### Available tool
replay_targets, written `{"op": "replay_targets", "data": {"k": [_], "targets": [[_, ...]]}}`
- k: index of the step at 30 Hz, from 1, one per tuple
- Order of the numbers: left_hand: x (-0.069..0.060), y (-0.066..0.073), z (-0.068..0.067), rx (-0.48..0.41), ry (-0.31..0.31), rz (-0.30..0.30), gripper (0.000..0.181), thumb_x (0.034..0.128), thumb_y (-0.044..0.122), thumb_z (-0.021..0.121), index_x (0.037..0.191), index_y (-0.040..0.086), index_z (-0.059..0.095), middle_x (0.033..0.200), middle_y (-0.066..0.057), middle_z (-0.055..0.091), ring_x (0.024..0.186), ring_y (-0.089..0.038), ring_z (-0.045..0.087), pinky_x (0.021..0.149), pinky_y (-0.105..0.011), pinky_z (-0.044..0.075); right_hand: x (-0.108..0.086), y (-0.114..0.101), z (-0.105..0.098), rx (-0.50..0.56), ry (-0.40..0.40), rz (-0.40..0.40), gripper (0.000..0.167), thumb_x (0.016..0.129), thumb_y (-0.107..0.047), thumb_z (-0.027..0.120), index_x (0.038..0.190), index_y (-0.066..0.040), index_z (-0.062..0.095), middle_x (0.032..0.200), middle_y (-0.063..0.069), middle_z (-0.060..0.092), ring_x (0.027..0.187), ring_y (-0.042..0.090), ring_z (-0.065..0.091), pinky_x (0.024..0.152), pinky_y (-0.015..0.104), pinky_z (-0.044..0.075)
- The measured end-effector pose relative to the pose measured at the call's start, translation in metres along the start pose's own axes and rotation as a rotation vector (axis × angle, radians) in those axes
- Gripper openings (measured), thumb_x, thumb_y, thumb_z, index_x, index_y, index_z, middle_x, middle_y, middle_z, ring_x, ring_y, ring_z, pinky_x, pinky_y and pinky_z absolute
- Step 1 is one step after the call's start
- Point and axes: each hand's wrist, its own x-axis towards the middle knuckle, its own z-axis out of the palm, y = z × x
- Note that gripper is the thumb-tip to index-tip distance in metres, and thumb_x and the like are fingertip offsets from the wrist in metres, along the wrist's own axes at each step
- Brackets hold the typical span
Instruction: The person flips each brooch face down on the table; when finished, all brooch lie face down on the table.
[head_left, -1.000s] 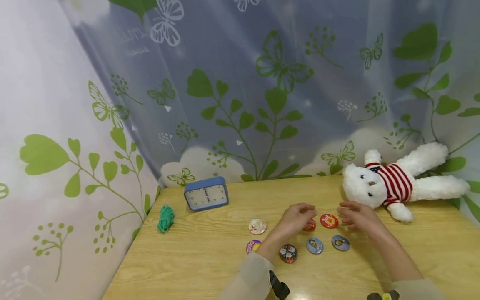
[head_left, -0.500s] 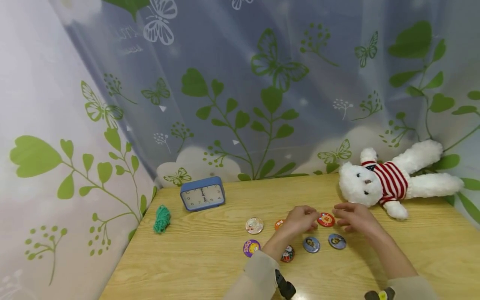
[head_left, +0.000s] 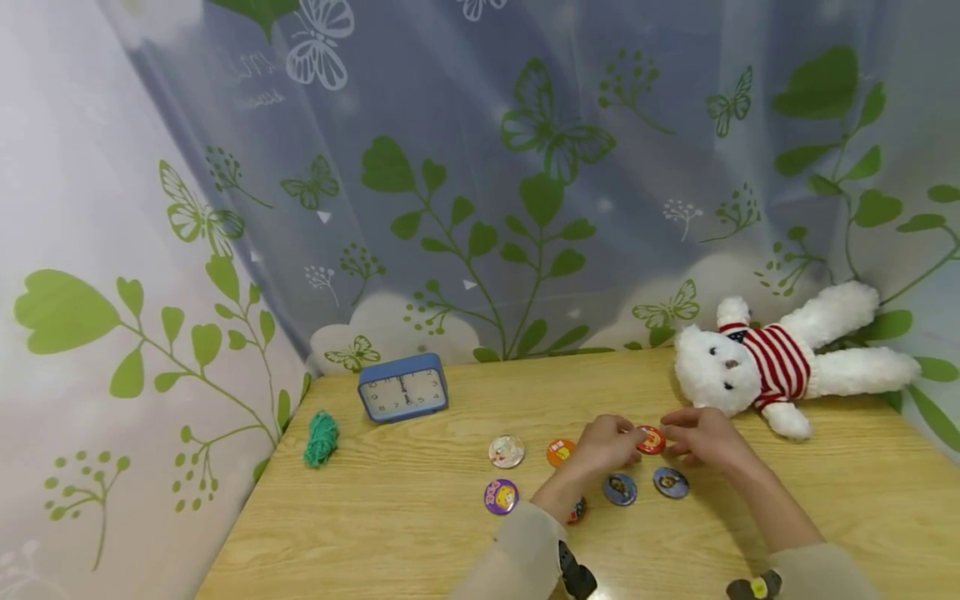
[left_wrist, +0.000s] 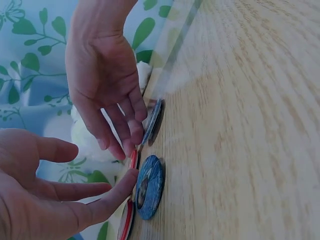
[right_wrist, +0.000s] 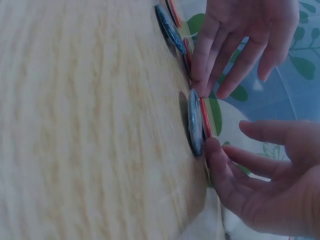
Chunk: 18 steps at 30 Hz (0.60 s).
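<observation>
A red badge [head_left: 650, 440] lies on the table between the two hands. On its left side my left hand [head_left: 603, 443] touches it with relaxed fingertips; from the other side my right hand [head_left: 705, 437] has its fingers at the rim. Both thumbs stand apart from the fingers in the wrist views. Nearer the front are two blue badges, one [head_left: 619, 489] below my left hand and one [head_left: 671, 482] below my right. The right wrist view shows the red badge [right_wrist: 205, 117] behind a blue one [right_wrist: 195, 122]. Another red badge [left_wrist: 126, 221] is hidden under my left hand in the head view.
Left of the hands lie an orange badge [head_left: 560, 452], a pale badge [head_left: 507, 451] and a purple badge [head_left: 501, 497]; my left wrist partly covers a dark one [head_left: 577, 509]. Farther out are a blue clock [head_left: 402, 388], green string [head_left: 321, 438] and a white plush bear [head_left: 718, 371].
Both hands have closed in on the red badge from its two sides. The orange badge has come out from behind my left hand. The head view has shifted slightly.
</observation>
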Motion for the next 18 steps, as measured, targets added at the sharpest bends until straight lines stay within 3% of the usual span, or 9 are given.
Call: {"op": "replay_targets", "data": {"k": [4, 11, 18], "targets": [[0.0008, -0.0003, 0.0039, -0.030, 0.017, -0.025, 0.030, 0.0998, 0.023, 0.068, 0.119, 0.001, 0.070, 0.082, -0.009, 0.074, 0.079, -0.020, 0.071, 0.081, -0.034, 0.059, -0.0003, 0.0013, 0.0019, 0.054, -0.010, -0.008, 0.041, 0.103, -0.003, 0.057, 0.129, 0.027, 0.050, 0.107, 0.032, 0.070, 0.079, 0.022, 0.074, 0.068, 0.034, 0.065], [0.0026, 0.0016, 0.0079, -0.207, 0.003, -0.069, 0.020, 0.1003, 0.020, 0.068, 0.105, 0.002, 0.073, 0.097, -0.009, 0.071, 0.091, -0.028, 0.072, 0.089, -0.046, 0.062, 0.0015, 0.0050, 0.0026, 0.081, 0.001, 0.003, 0.035, 0.103, 0.001, 0.055, 0.126, 0.027, 0.053, 0.094, 0.020, 0.074, 0.075, 0.018, 0.073, 0.067, 0.030, 0.064], [0.0025, 0.0025, 0.0102, -0.282, 0.007, -0.081, 0.020, 0.1001, 0.017, 0.067, 0.107, -0.002, 0.071, 0.099, -0.012, 0.070, 0.091, -0.031, 0.072, 0.088, -0.046, 0.062, 0.0033, 0.0090, 0.0050, 0.068, 0.024, -0.024, 0.031, 0.100, 0.005, 0.057, 0.121, 0.028, 0.056, 0.082, 0.012, 0.073, 0.070, 0.016, 0.069, 0.061, 0.028, 0.062]]}}
